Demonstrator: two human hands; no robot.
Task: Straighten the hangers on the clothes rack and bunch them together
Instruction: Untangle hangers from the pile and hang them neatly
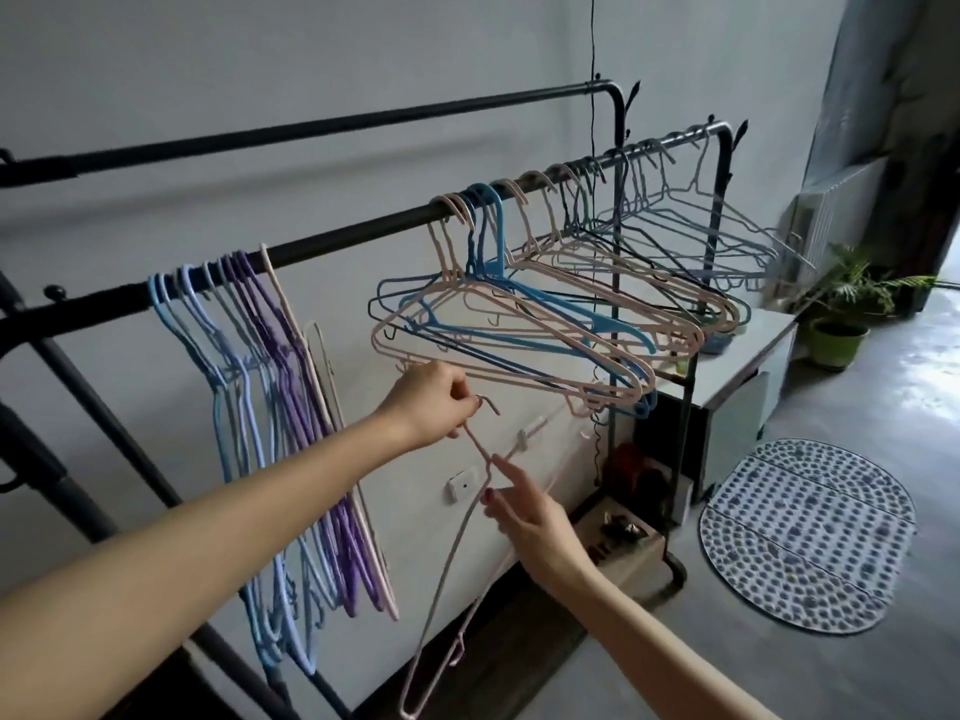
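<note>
From the head camera, a black metal clothes rack rail [363,232] runs from nine o'clock up toward two o'clock. A tight bunch of blue and purple wire hangers [270,407] hangs at its nine o'clock end. A looser, tilted spread of pink and blue plastic hangers [519,324] crowds the rail toward one o'clock. Below centre, off the rail, the left hand [431,402] pinches the hook of a pale pink wire hanger [457,553], fingers curled round it. The right hand [524,511] has its fingers extended, touching the hanger's neck. At four o'clock lies an oval blue-patterned floor mat [805,537]; a potted green plant [841,314] stands at three o'clock.
</note>
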